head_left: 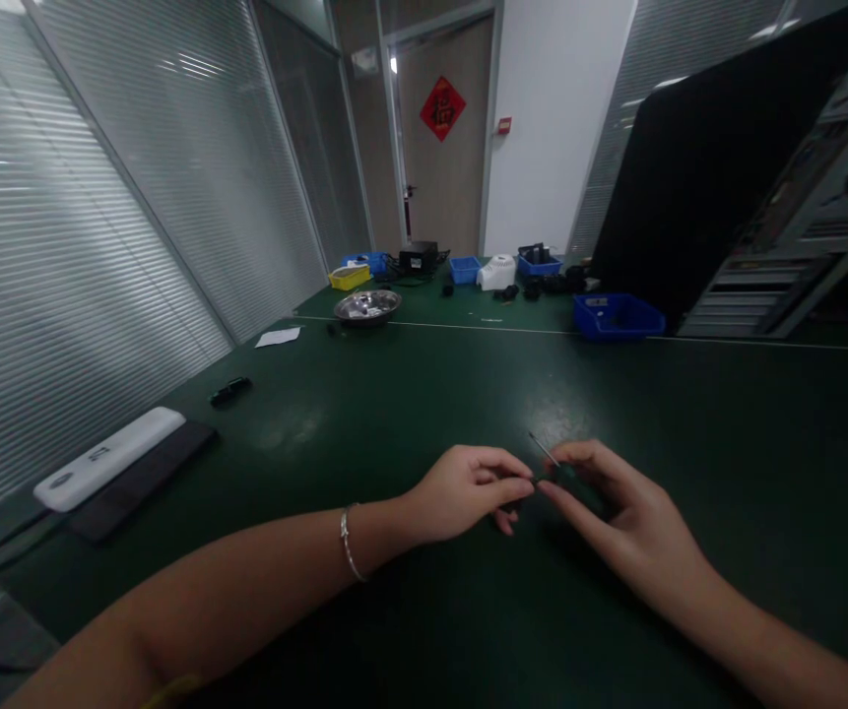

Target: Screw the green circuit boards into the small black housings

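Observation:
Over the green table (394, 423), my left hand (468, 492) is closed in a pinch; a tiny dark piece shows at its fingertips, too small to name. Facing it, my right hand (626, 507) has thumb and fingers closed around a small screwdriver (544, 449). The thin metal shaft points up and to the left, while the dark handle lies mostly hidden between the fingers. The tips of my two hands nearly meet at the dark piece. I cannot tell whether the right thumb also touches it.
A metal bowl (367, 307) holds small parts. Blue bin (618, 317) stands beside a large black panel (719, 128) at right. To the left lie a white power strip (109, 460), a dark flat slab (147, 483) and a black object (229, 391). Small trays line the far end.

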`<state>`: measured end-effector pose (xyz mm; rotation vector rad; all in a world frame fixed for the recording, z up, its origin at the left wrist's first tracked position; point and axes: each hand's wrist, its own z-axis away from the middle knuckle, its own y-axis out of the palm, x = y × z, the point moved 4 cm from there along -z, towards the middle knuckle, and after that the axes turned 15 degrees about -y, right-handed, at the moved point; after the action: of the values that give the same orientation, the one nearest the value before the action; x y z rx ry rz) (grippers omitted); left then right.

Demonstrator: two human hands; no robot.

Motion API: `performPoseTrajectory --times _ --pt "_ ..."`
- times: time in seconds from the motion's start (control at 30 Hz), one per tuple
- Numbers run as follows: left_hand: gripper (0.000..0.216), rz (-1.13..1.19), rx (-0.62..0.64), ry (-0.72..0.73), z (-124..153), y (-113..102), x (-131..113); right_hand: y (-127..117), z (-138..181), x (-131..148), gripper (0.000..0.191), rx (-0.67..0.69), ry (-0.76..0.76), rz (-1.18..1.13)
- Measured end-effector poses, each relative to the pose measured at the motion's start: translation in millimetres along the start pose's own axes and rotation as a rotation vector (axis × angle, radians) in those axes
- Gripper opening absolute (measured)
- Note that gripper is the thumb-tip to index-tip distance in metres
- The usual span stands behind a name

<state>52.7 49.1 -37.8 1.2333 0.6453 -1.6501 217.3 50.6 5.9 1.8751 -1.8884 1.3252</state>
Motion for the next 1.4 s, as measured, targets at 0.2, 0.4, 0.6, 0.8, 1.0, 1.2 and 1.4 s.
performPoseTrajectory --times 0.2,0.4,0.6,0.8,1.0,1.2,1.4 --pt "0.021 -0.071 -0.036 0.013 2 2 -3 -1 0 0 0.012 0.024 0.004 0.047" --pt "0.019 -0.082 -0.038 0.038 4 3 -5 2 4 -1 0.008 0.024 -0.06 0.127" --pt "0.02 -0.068 -0.04 0.063 3 1 0 4 8 1 0.007 0.042 -0.138 0.206" --pt "0.021 -0.038 -0.024 0.067 2 0 1 5 10 3 0.017 0.091 -0.175 0.183" --pt "0.017 -0.027 -0.006 0.086 3 3 -1 5 6 8 0.015 0.097 -0.183 0.226" --pt "0.018 -0.023 0.033 0.085 6 5 -4 5 9 3 0.014 0.102 -0.15 0.195" --pt "0.018 -0.037 0.04 0.074 4 4 -1 6 6 -2 0.012 0.107 -0.044 0.102"
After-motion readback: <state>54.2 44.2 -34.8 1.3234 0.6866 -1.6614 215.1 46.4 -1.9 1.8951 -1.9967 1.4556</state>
